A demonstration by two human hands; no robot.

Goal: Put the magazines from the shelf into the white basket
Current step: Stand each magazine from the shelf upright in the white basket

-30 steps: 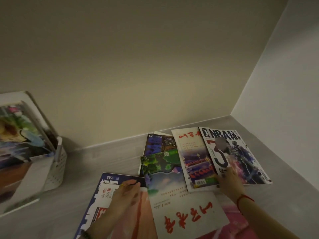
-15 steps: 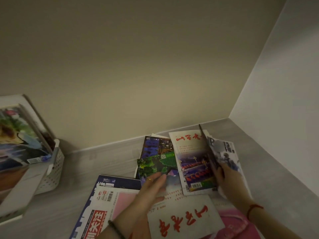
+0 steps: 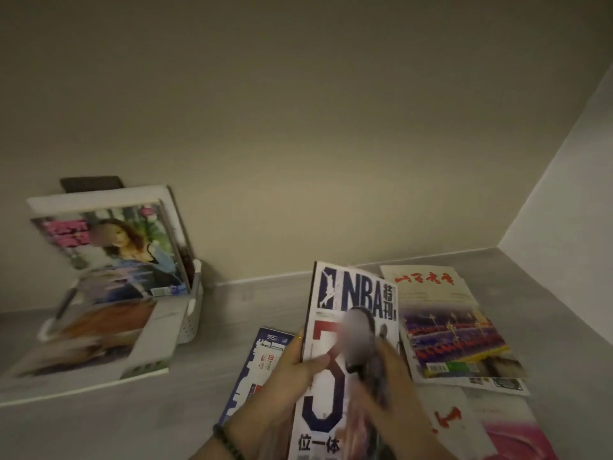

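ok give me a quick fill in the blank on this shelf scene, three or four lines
1. Both hands hold up the magazine whose cover reads ____ in big blue letters.
2. The white basket stands to the ____ of the NBA magazine in this view.
3. The left hand has its grip on the magazine's ____ edge; the right hand lies over the cover.
4. The magazine with red characters lies ____ on the shelf.

Missing words: NBA; left; left; flat
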